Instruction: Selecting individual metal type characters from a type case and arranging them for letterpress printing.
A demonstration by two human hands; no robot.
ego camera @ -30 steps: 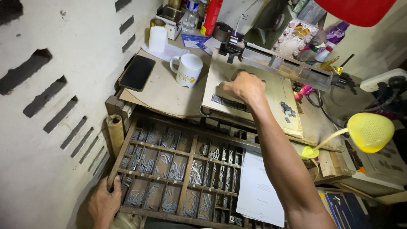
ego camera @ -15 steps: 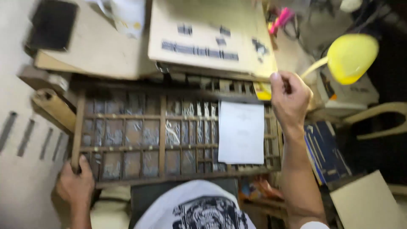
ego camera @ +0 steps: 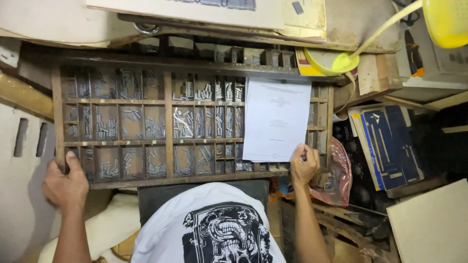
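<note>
A wooden type case point(ego camera: 168, 122) with many small compartments of grey metal type pieces lies pulled out in front of me. My left hand point(ego camera: 66, 182) grips its front left corner, thumb on the frame. My right hand point(ego camera: 303, 164) rests at the case's front right, fingers curled at the lower right corner of a white printed sheet point(ego camera: 276, 119) lying over the right compartments. Whether it holds a small piece I cannot tell.
Above the case a worktop carries a wooden board point(ego camera: 204, 9) with type on it. A yellow desk lamp point(ego camera: 441, 19) and its base point(ego camera: 331, 61) stand at the upper right. Blue books point(ego camera: 385, 141), a red plastic bag point(ego camera: 336, 170) and a pale board point(ego camera: 434, 224) crowd the right side.
My right hand came back from the board on the worktop, down to the case's front right by the sheet. My view tilted down over the case. The left hand stayed on the corner.
</note>
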